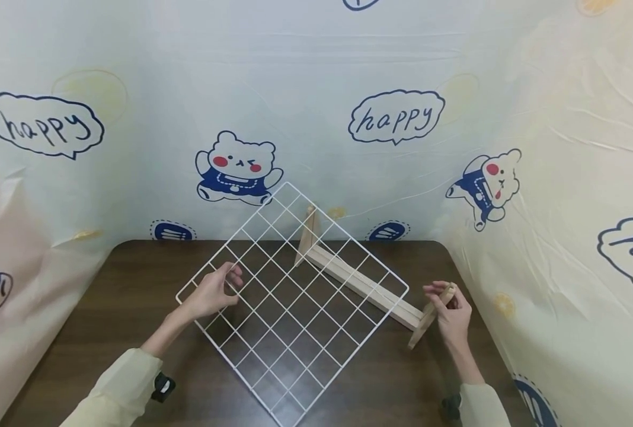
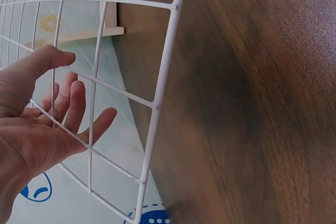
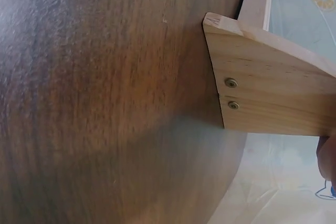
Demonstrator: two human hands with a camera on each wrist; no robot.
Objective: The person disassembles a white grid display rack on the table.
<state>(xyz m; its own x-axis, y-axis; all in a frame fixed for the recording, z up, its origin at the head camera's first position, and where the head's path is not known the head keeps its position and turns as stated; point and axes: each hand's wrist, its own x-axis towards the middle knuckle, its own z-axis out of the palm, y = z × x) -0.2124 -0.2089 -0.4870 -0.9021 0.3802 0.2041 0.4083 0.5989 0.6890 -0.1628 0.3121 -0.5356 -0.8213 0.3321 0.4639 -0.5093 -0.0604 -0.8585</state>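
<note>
The grid, tilted over the worktop, could slip and knock the stand, since the left hand hooks it loosely while the right hand pinches the stand's end.

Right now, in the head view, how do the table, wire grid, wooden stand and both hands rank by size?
Largest to smallest, as they look:
1. Table
2. Wire grid
3. Wooden stand
4. Left hand and right hand: too alike to rank.
</note>
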